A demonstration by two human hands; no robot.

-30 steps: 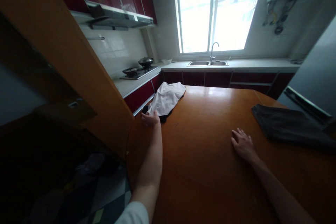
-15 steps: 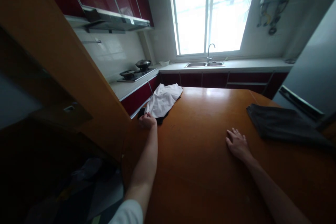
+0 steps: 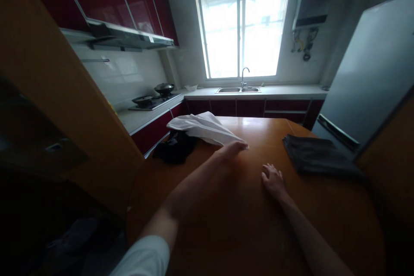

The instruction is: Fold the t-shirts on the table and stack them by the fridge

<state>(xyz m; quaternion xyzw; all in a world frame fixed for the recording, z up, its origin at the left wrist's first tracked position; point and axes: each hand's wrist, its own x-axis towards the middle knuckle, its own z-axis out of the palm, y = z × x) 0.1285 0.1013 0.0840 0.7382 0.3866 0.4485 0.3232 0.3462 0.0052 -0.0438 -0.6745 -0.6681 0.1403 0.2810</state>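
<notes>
My left hand is closed on one end of a white cloth garment, which stretches out to the left, part of it lifted off the wood. A crumpled black garment lies at the table's left edge, partly under the white one. My right hand rests on the brown wooden table with its fingers stretched out and nothing in it. To the right of that hand lies a folded dark grey cloth.
Beyond the table, a counter carries a sink with a tap, and a stove with two pans. A fridge stands at the right. A wooden panel rises close on the left.
My left hand has pulled the white garment to the right, off much of the black one, which now shows. My right hand stays on the table. The view has shifted somewhat.
</notes>
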